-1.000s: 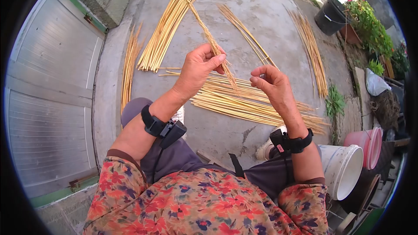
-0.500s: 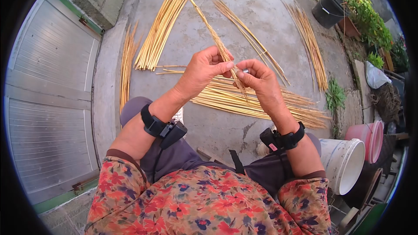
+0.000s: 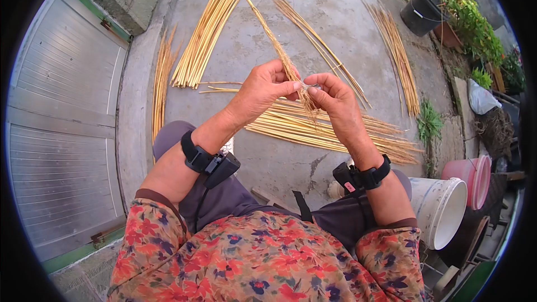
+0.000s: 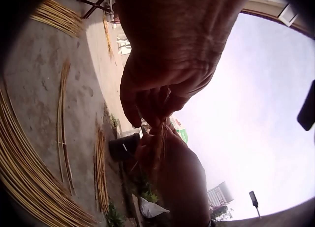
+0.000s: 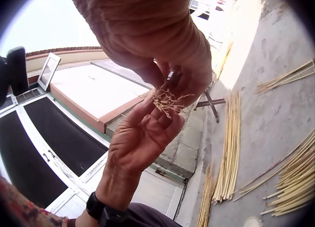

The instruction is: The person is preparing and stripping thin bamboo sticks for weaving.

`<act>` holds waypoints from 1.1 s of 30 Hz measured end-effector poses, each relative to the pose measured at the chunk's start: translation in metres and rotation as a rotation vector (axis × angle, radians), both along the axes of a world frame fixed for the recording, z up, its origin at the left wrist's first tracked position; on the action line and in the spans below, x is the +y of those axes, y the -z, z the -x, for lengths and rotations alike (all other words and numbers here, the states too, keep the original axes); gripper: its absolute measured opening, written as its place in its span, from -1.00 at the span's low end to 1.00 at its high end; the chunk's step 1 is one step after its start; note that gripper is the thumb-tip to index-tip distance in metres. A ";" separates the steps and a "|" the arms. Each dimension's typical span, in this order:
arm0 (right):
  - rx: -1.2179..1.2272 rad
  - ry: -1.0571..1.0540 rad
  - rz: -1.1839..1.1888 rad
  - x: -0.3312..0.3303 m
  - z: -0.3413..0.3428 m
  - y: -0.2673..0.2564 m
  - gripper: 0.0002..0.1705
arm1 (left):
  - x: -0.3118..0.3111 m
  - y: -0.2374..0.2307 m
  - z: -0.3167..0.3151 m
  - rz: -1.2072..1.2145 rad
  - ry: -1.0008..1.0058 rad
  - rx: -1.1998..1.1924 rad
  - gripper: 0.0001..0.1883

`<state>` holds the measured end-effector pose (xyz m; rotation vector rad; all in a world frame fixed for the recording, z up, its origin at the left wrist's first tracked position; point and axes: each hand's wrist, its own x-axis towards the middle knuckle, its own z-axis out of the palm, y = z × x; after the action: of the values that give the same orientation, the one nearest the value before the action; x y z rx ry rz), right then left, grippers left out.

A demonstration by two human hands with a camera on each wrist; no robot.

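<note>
My left hand (image 3: 258, 90) pinches a long dry sorghum-like stalk (image 3: 258, 18) by its bristly head, between thumb and fingers. The bare shaft slants away up and to the left. Right beside it, my right hand (image 3: 339, 104) has thumb and forefinger closed on the wispy head (image 3: 307, 102), close to the left thumb. Branching tips (image 5: 168, 103) stick out between both hands in the right wrist view. A small shiny metal piece (image 5: 173, 78) sits at the right fingers; its exact kind cannot be made out. In the left wrist view the fingers partly hide the head.
Stalk bundles lie on the concrete floor (image 3: 263, 168): a thick one (image 3: 212, 33) ahead left, one (image 3: 330, 128) crossing just before me, a thin one (image 3: 321, 42) ahead, another (image 3: 398, 59) at right. White (image 3: 444, 212) and pink buckets (image 3: 470, 182) stand right; a metal door (image 3: 67, 112) is left.
My right hand has moved left from beside the stalk to its head and now pinches it against the left hand. The left hand keeps its hold, having shifted only slightly.
</note>
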<state>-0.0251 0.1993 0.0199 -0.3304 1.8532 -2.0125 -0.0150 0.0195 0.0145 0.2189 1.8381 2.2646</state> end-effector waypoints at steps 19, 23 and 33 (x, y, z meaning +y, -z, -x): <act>0.641 0.178 -0.406 -0.009 -0.014 -0.001 -0.76 | 0.006 0.003 0.000 0.145 -0.130 0.124 -0.85; 0.639 0.170 -0.411 -0.010 -0.015 -0.003 -0.74 | 0.006 0.005 0.000 0.142 -0.142 0.117 -0.86; 0.618 0.164 -0.422 -0.013 -0.011 -0.002 -0.75 | 0.008 0.002 -0.001 0.225 -0.183 0.177 -0.86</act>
<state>-0.0142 0.1864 0.0220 -0.7578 2.6916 -1.6570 -0.0137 0.0277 0.0130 0.2278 2.2708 2.1888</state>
